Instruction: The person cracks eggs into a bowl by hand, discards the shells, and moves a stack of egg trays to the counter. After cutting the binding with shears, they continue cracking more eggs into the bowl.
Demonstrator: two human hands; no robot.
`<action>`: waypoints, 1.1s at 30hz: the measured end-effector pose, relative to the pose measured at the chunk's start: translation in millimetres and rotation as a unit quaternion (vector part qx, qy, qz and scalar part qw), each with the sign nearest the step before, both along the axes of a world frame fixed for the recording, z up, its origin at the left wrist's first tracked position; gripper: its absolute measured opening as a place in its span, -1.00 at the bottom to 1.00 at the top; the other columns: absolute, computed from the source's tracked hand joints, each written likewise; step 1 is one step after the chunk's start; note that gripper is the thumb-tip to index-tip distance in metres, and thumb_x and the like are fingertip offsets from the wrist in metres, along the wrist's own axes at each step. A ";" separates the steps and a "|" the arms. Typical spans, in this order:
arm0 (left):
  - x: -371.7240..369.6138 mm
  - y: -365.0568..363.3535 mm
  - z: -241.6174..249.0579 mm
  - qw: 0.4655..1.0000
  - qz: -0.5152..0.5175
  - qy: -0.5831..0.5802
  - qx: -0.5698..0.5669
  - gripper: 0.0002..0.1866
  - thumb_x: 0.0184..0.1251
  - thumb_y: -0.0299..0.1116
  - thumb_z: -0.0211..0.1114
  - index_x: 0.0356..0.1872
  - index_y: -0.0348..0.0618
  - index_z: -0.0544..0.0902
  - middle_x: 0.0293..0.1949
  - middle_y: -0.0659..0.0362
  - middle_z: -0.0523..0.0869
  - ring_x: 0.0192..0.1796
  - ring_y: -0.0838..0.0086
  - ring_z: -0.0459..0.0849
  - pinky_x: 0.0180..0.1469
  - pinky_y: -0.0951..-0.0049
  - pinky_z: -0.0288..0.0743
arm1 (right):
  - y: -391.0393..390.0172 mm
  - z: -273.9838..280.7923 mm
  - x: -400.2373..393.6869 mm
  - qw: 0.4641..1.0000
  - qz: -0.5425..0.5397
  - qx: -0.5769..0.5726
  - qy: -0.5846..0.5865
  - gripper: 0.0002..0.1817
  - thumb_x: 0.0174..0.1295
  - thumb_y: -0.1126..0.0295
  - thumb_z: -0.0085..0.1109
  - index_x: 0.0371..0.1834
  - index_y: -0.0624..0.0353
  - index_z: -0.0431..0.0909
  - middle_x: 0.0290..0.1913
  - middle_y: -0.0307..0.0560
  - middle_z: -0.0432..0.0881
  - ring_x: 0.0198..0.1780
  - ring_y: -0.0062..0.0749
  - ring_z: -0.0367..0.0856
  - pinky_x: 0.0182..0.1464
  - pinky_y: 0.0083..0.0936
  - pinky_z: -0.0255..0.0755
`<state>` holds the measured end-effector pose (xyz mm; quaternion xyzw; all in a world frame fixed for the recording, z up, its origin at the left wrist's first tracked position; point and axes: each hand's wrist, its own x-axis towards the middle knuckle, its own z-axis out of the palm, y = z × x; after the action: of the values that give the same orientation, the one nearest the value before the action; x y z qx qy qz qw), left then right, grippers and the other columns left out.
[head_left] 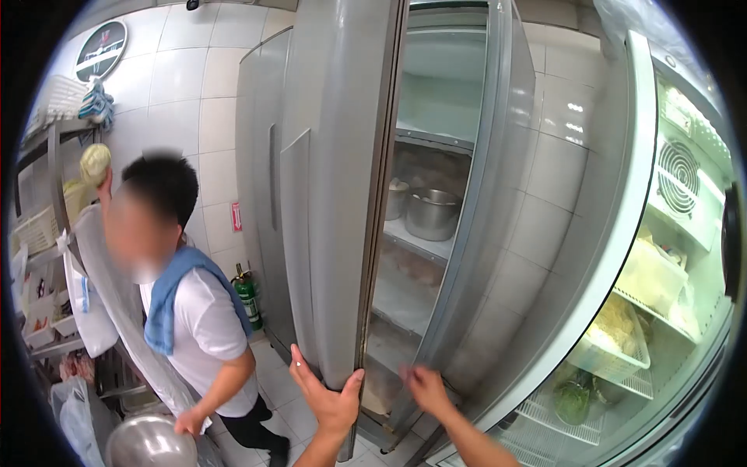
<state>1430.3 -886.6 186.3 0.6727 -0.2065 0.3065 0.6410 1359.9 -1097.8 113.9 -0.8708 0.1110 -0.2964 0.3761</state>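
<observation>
My left hand (327, 397) has its fingers spread against the lower edge of a tall steel refrigerator door (331, 194), which stands ajar. To the right, my right hand (426, 389) is slightly blurred near the bottom of the opening, its fingers curled; whether they hold anything is hidden. Inside the steel refrigerator, a metal pot (432, 214) sits on a middle shelf (420, 240), with another container partly hidden beside it. The upper shelf and part of the lower ones show through the gap.
At left, a person (206, 311) holds a pale round vegetable (95, 164) and a metal bowl (152, 444) beside loaded shelves. A lit refrigerator with food baskets (615, 342) stands at right. A green extinguisher (247, 296) is on the floor by the wall.
</observation>
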 end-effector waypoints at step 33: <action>-122.0 -86.2 5.8 0.838 -0.158 0.177 0.491 -0.44 0.27 -0.04 0.28 0.26 -0.05 0.59 0.01 -0.04 0.74 0.15 0.04 0.65 0.15 0.09 0.53 | -60.2 -357.2 -130.6 0.684 0.371 0.179 0.603 -0.75 0.40 0.27 0.10 -0.06 0.22 0.59 -0.35 -0.11 0.67 -0.54 -0.47 0.59 -0.56 -0.49 0.48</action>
<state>1308.3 -972.8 192.1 0.9001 -0.3166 -0.0653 0.2921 1229.3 -1158.0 -243.3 -0.7479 0.0326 0.4816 0.4556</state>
